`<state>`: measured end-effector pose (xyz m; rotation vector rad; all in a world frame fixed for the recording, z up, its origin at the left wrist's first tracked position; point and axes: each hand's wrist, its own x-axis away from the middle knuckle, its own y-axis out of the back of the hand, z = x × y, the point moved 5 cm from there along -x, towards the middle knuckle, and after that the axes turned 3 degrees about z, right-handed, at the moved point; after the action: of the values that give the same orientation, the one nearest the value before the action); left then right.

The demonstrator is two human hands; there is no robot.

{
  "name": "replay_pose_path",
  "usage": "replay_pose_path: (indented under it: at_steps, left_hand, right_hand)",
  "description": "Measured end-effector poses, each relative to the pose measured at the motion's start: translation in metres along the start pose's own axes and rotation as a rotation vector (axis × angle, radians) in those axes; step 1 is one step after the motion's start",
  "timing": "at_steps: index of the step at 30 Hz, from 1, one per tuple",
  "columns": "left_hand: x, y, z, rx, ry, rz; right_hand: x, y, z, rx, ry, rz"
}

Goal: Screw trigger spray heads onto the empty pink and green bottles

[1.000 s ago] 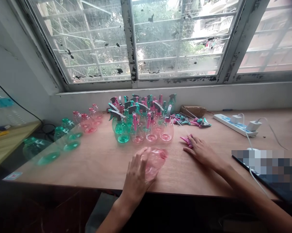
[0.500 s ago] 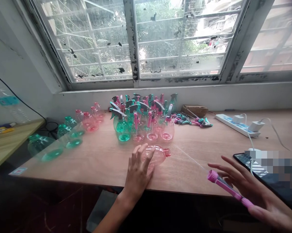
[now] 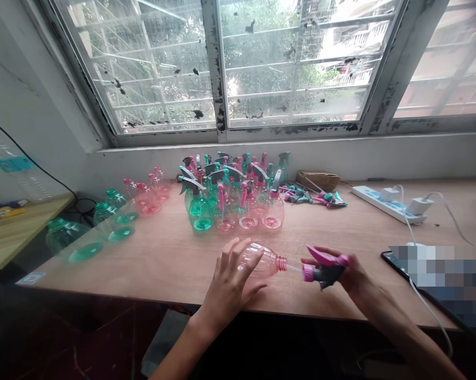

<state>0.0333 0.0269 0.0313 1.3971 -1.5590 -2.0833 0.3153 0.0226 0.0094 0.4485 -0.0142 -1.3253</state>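
Far left, capless green bottles (image 3: 69,243) and pink ones (image 3: 145,198) stand in rows on the surface (image 3: 162,264), with a finished cluster of sprayers (image 3: 230,198) behind. Up front, the left hand (image 3: 228,282) wraps its spread fingers over a pink bottle (image 3: 262,259), pinning it on its side with the neck facing right. That lines its mouth up with the sprayer head (image 3: 325,264), which the right hand (image 3: 354,274) has its fingers clamped on, thin tube reaching into the neck. Spare heads (image 3: 313,196) lie beyond, within reach.
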Motion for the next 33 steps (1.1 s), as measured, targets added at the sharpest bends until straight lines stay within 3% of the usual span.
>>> replay_pose_path:
  at_steps: [2, 4, 7, 12, 15, 21, 23, 28, 33]
  left_hand:
    - [0.0, 0.0, -0.003, 0.014, -0.021, 0.017]
    - [0.0, 0.001, -0.005, 0.003, -0.011, 0.026]
    - [-0.001, 0.001, -0.006, 0.001, 0.026, 0.021]
    - [0.0, -0.002, -0.006, 0.086, 0.044, 0.029]
    - [0.002, -0.003, 0.002, 0.219, 0.146, 0.013]
    - [0.006, -0.011, 0.023, 0.738, 0.372, -0.038]
    - [0.006, -0.012, 0.027, 0.84, 0.409, -0.021]
    - [0.006, -0.011, 0.03, 0.837, 0.467, 0.079]
    - [0.011, -0.02, 0.034, 1.044, 0.542, 0.154]
  right_hand:
    - [-0.013, -0.024, -0.012, -0.272, -0.166, -0.077]
    - [-0.018, -0.049, -0.018, -0.365, -0.265, -0.089]
    - [-0.018, -0.069, -0.013, -0.462, -0.237, -0.075]
    - [-0.019, -0.062, -0.004, -0.383, -0.205, -0.06]
    - [-0.021, -0.063, 0.002, -0.326, -0.217, -0.007]
    - [-0.019, -0.065, 0.005, -0.22, -0.229, -0.046]
    - [-0.017, -0.065, 0.004, -0.213, -0.237, -0.058]
    - [-0.015, -0.069, 0.0, -0.334, -0.222, -0.065]
    - [-0.013, -0.066, 0.0, -0.388, -0.246, -0.144]
